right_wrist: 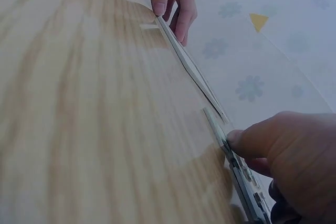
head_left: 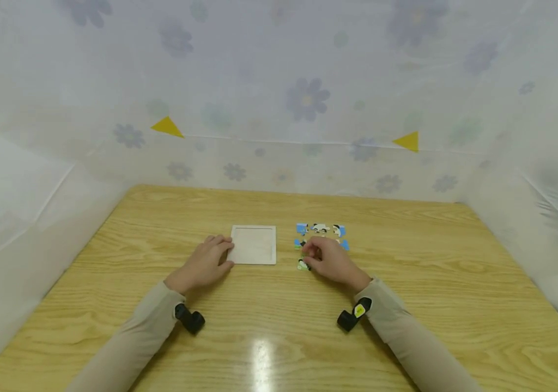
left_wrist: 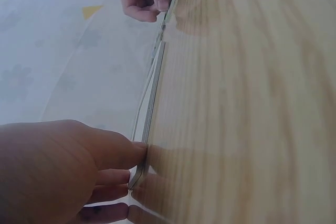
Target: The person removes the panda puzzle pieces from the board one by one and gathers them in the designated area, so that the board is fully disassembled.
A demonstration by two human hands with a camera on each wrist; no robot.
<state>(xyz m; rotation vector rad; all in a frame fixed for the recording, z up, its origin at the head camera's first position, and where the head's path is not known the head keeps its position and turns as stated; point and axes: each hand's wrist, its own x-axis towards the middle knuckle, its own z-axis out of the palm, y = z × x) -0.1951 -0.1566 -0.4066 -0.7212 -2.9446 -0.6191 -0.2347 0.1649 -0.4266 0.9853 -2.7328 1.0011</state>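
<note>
On the wooden table lies a square white puzzle tray [head_left: 253, 245] with a raised rim. My left hand [head_left: 205, 261] rests against its left edge, thumb near the front corner and fingers loosely extended along the side. To the right of the tray, several jigsaw pieces with a panda picture lie in rows. My right hand [head_left: 330, 260] is over them, with thumb and index finger pinching a green and white puzzle piece [head_left: 302, 265] at the front left. In the right wrist view, the thumb [right_wrist: 235, 138] presses on the edge of the low row of pieces. The hand hides several pieces.
A blue piece [head_left: 301, 228], a panda-face piece [head_left: 320, 228] and a blue and white piece [head_left: 340, 230] form the back row. A pale curtain [head_left: 279, 98] with flowers hangs behind the table [head_left: 259, 310]. A small black camera sits on each wrist.
</note>
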